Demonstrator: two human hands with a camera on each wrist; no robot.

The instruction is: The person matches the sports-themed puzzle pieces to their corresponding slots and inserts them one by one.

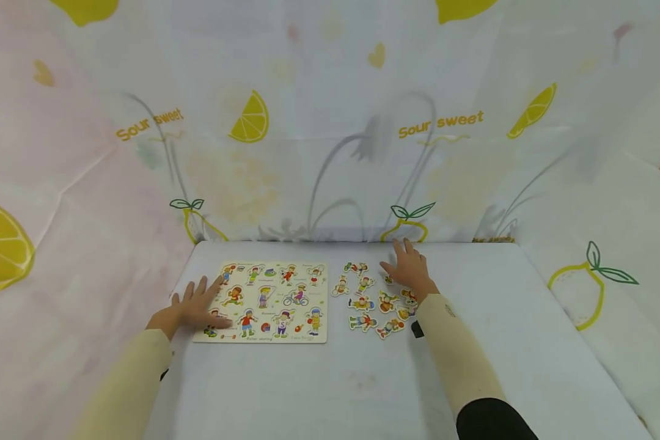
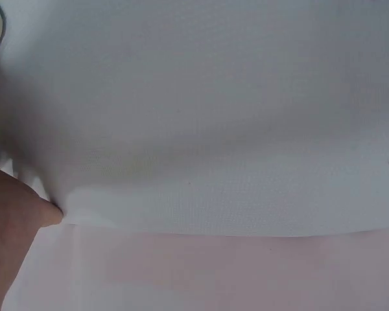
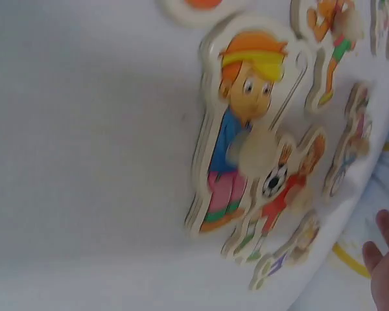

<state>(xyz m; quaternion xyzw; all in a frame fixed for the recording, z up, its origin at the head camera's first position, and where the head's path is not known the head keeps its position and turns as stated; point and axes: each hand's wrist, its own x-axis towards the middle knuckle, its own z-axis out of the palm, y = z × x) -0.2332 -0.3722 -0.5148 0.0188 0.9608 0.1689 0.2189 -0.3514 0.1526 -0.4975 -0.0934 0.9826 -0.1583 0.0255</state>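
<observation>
A wooden picture puzzle board (image 1: 275, 333) printed with children playing sports lies flat on the left part of the table. My left hand (image 1: 195, 305) rests on its left edge with fingers spread; the left wrist view catches only part of that hand (image 2: 16, 223) at its edge. To the board's right are several loose knobbed puzzle pieces (image 1: 360, 304). My right hand (image 1: 409, 272) reaches over the back right ones with fingers extended, covering some. In the right wrist view a golfer piece (image 3: 230, 155) and a soccer player piece (image 3: 279, 201) lie close to each other.
A white cloth covers the table (image 1: 286, 391). A curtain (image 1: 330, 177) with lemon prints rises right behind the table's back edge and along both sides. A small black object (image 1: 417, 330) shows beside the right sleeve.
</observation>
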